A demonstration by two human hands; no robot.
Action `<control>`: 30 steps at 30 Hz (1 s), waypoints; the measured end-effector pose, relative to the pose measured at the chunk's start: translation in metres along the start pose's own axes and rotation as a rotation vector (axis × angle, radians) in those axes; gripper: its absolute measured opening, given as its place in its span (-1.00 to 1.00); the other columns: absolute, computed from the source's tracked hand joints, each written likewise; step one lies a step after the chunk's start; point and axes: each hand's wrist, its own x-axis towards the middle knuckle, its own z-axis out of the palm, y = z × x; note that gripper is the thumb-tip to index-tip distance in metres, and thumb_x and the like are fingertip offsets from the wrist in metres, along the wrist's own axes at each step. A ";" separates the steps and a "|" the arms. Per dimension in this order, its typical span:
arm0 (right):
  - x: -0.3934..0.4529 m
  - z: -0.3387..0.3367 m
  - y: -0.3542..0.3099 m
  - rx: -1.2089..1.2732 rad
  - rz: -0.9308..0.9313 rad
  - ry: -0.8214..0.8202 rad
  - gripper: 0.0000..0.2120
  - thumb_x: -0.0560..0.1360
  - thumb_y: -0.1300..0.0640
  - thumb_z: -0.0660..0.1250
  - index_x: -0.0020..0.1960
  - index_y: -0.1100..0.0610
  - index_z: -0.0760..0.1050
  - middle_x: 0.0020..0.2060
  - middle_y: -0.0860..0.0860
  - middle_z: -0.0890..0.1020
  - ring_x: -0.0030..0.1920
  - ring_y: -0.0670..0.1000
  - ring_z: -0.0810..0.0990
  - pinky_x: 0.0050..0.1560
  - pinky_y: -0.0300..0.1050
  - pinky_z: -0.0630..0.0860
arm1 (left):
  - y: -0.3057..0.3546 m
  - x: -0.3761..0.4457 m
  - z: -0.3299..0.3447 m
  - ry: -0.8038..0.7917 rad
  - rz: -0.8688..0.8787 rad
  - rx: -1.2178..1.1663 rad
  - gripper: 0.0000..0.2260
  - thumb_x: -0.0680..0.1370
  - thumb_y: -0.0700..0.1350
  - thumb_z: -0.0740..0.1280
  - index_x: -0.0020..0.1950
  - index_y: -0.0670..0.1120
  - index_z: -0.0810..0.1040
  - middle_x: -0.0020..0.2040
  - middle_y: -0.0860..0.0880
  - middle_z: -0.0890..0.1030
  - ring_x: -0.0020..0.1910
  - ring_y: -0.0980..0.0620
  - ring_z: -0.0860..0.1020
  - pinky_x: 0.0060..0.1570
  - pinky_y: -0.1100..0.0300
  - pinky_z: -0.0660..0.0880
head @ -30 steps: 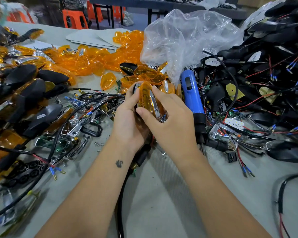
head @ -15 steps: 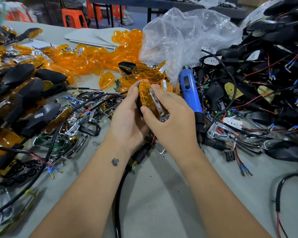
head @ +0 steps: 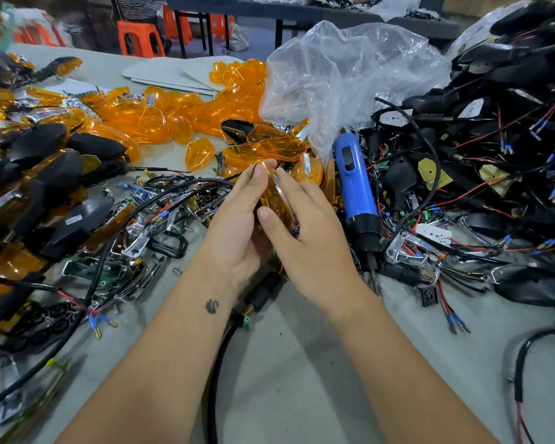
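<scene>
Two hands grip one amber translucent plastic indicator lamp [head: 277,203] above the middle of the grey table [head: 285,363]: my left hand [head: 237,225] curls along its left flank, my right hand [head: 311,238] along its right (equally near), its long axis pointing toward the far edge.
</scene>
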 end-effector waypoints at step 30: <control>0.007 -0.013 0.007 0.997 0.196 -0.082 -0.76 0.50 0.13 0.31 0.09 -0.05 0.67 0.00 -0.04 0.70 -0.07 -0.12 0.66 -0.17 -0.30 0.55 | 0.005 -0.005 -0.005 -0.236 0.043 0.044 -0.72 0.63 -0.06 0.21 0.31 -0.09 0.52 0.28 -0.07 0.60 0.26 -0.18 0.43 0.24 -0.25 0.20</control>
